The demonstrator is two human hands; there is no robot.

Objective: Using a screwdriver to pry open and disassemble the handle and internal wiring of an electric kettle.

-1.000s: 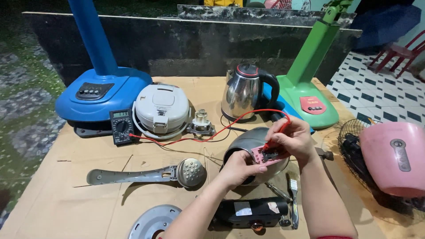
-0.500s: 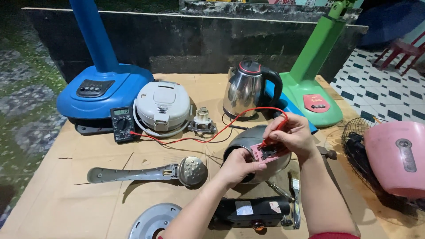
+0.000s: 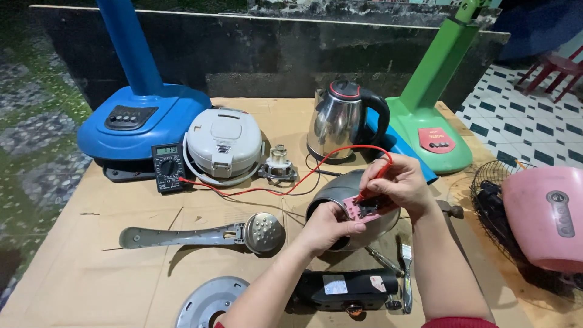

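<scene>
A small pink circuit board (image 3: 366, 208) is being held against the rounded steel pot body (image 3: 349, 209), which is lying on its side near the middle of the cardboard-covered surface (image 3: 73, 267). The board's near end is being pinched by the left hand (image 3: 326, 226), fingers closed around it and the pot's rim. A red probe (image 3: 373, 182) is being gripped by the right hand (image 3: 398, 185), fingers pressed together, its tip being set on the board; the exact contact spot cannot be told, being partly hidden. A red lead (image 3: 267, 191) is being trailed from the probe leftward of the pot to a black multimeter (image 3: 168, 167). Behind the pot a steel kettle (image 3: 340, 121) is standing, with a white cooker lid (image 3: 223, 143) to its left. Left of the pot a grey perforated-head part (image 3: 206, 233) is lying, and in front of it a black unit (image 3: 343, 288). Right of the pot a pink fan housing (image 3: 540, 215) is resting.
</scene>
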